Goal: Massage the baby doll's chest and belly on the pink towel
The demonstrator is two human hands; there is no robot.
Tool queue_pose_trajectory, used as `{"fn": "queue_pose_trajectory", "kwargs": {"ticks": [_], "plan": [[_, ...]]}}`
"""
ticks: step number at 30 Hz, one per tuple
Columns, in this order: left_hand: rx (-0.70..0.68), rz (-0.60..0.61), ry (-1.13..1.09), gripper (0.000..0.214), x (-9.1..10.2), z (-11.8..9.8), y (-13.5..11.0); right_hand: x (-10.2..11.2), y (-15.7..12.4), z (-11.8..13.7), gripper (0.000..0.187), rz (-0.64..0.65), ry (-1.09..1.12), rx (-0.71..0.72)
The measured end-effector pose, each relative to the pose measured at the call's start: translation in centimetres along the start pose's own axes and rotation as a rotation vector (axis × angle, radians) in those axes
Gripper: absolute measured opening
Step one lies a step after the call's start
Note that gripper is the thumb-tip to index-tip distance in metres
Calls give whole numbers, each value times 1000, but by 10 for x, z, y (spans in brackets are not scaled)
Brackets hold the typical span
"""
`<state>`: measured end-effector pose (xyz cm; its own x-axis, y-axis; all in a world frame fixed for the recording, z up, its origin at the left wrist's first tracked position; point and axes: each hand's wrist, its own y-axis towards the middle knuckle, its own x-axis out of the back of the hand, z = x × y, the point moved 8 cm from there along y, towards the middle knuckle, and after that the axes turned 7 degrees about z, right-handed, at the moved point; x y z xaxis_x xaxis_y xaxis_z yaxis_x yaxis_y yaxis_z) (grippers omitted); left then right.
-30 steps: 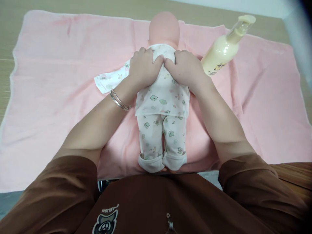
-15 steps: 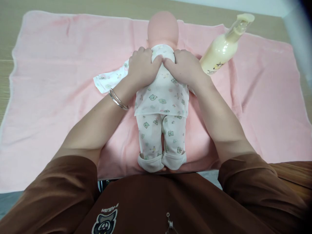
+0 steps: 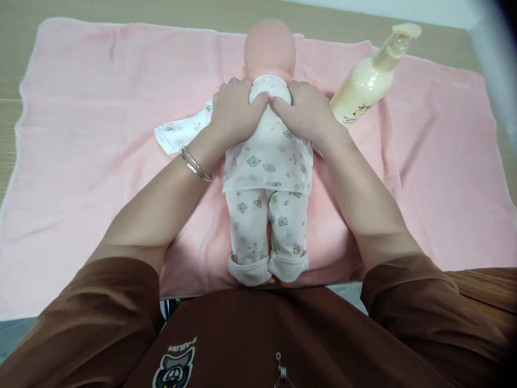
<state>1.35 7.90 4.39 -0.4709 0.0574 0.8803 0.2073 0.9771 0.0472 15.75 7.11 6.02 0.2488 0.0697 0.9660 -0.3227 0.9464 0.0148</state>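
Note:
A baby doll (image 3: 269,156) lies face down, dressed in a white printed top and matching trousers (image 3: 250,226) with turned-up cuffs. Its bare head (image 3: 270,48) points away from me. My left hand (image 3: 238,110) grips the doll's left shoulder and upper back, its fingers curled over the side. On the opposite shoulder my right hand (image 3: 305,110) does the same. Both thumbs rest on the upper back, their tips nearly meeting at the middle. My fingertips are partly hidden. One white sleeve (image 3: 181,131) stretches out flat to the left.
Under the doll a pink blanket (image 3: 100,108) covers much of the wooden table (image 3: 161,12). A cream-coloured pump bottle (image 3: 363,83) stands on the blanket just beyond my right hand. Brown wooden furniture (image 3: 484,291) shows at the lower right.

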Motion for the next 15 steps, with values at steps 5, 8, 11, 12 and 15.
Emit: {"fn": "queue_pose_trajectory", "kwargs": {"ticks": [5,8,11,12,15], "plan": [[-26,8,70,40,9,-11,-7,-3,1,-5,41,-16,35,-10],[-83,-12,180,39,19,-26,-16,-4,2,-6,41,-31,31,-11],[-129,-3,243,37,24,-37,-25,-5,1,-6,41,-20,35,-4],[-135,5,240,37,24,-38,-26,-4,1,-5,42,-18,38,2],[-140,4,187,36,22,-34,-24,-2,-1,-3,42,2,41,7]]}}
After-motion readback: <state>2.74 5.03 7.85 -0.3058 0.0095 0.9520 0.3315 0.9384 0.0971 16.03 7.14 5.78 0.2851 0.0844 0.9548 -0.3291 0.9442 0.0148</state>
